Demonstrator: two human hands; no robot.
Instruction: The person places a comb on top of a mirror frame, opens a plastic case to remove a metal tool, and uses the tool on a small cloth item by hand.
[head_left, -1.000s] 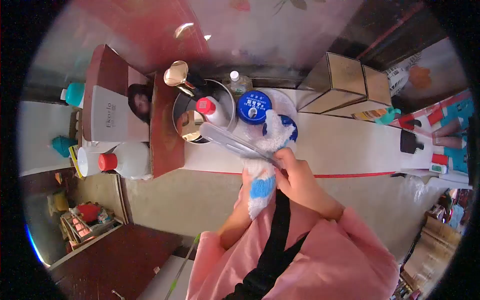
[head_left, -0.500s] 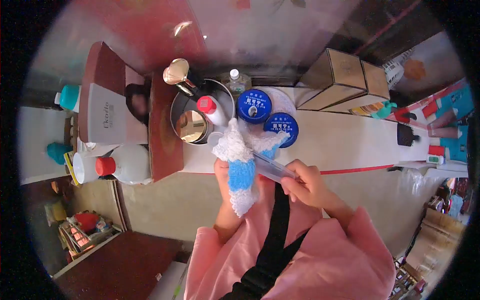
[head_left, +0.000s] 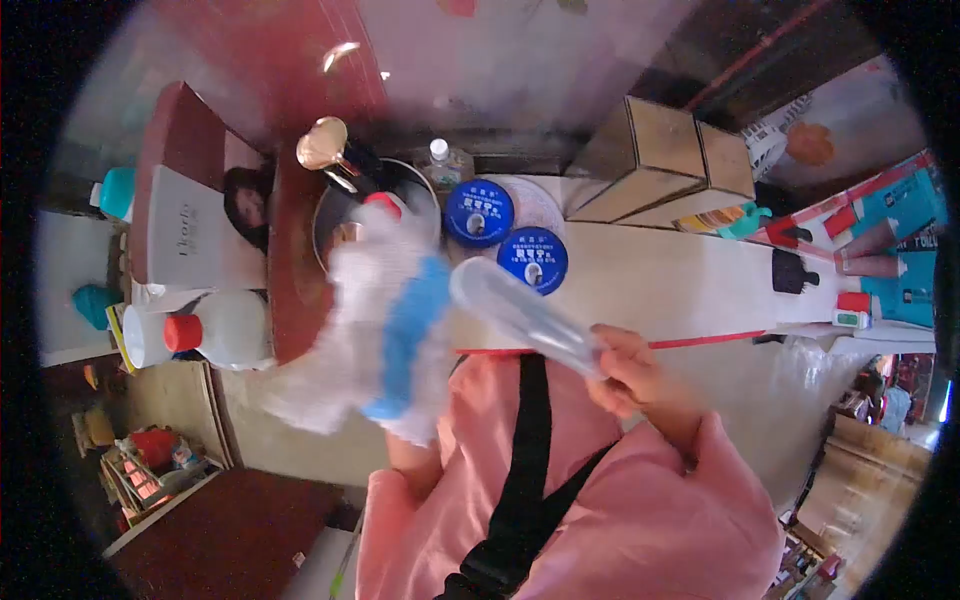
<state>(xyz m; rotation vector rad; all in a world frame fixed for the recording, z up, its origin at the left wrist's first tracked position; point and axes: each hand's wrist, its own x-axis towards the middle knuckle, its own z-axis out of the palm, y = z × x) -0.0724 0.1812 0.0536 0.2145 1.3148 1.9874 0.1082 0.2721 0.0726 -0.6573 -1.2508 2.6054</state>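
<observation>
A white and blue cloth point(head_left: 412, 310), blurred by motion, hangs spread in front of my left forearm point(head_left: 415, 462). It covers my left hand, which holds it up with the fingers hidden. My right hand point(head_left: 635, 372) is closed round one end of a long clear plastic piece with a rounded tip point(head_left: 520, 312). That piece points up and left, apart from the cloth. Beyond it, two round blue lids with white print, one point(head_left: 479, 212) behind the other point(head_left: 532, 260), rest on the white counter point(head_left: 640, 275). The cloth partly hides a metal pot point(head_left: 425, 190).
A gold-topped item point(head_left: 323, 145) and a red-capped bottle point(head_left: 383, 205) stand in the pot. Behind is a small white-capped bottle point(head_left: 440, 150). Left are a box with a mirror point(head_left: 200, 215) and a red-capped jug point(head_left: 230, 330). Tall boxes point(head_left: 660, 150) and a black brush point(head_left: 795, 272) are right.
The cloth has come away from the clear plastic piece and swung left, now spread wider. My right hand has shifted slightly right with the plastic piece. The view has turned a little.
</observation>
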